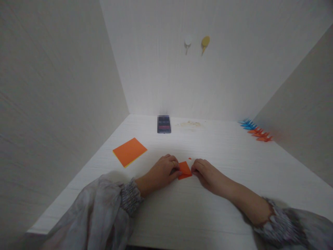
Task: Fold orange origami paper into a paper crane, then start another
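Observation:
A small folded piece of orange origami paper [185, 169] lies on the white tabletop between my hands. My left hand [166, 171] is closed on its left edge, the thumb resting on top, and a ring shows on one finger. At the paper's right corner, the fingertips of my right hand [206, 173] are pinched together; the exact grip there is partly hidden. Just beyond the paper is a tiny orange-red scrap [189, 158].
A stack of orange paper sheets [130, 152] with a yellow edge lies to the left. Blue folded paper figures [248, 124] and orange ones [260, 133] line the right wall. A dark, blurred-out rectangular object [164, 124] stands at the back, below two wall hooks [205, 41].

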A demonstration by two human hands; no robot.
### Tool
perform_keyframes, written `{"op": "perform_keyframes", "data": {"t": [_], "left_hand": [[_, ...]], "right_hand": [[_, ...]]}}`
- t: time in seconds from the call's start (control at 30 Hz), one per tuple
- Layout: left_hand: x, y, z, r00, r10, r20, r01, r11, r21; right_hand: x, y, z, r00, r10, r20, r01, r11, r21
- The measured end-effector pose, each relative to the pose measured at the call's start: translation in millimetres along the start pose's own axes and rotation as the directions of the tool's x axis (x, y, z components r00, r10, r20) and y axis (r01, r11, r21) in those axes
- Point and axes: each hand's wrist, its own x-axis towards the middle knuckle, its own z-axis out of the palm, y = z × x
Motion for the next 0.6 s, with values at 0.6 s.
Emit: {"op": "perform_keyframes", "data": {"t": [0.6], "left_hand": [[1.0,4.8,-0.7,1.0,0.021,0.004,-0.022,0.998,0.064]], "right_hand": [[-0.8,-8.9,-6.0,0.998,-0.068,0.0,0.067,0.996,-0.066]]}}
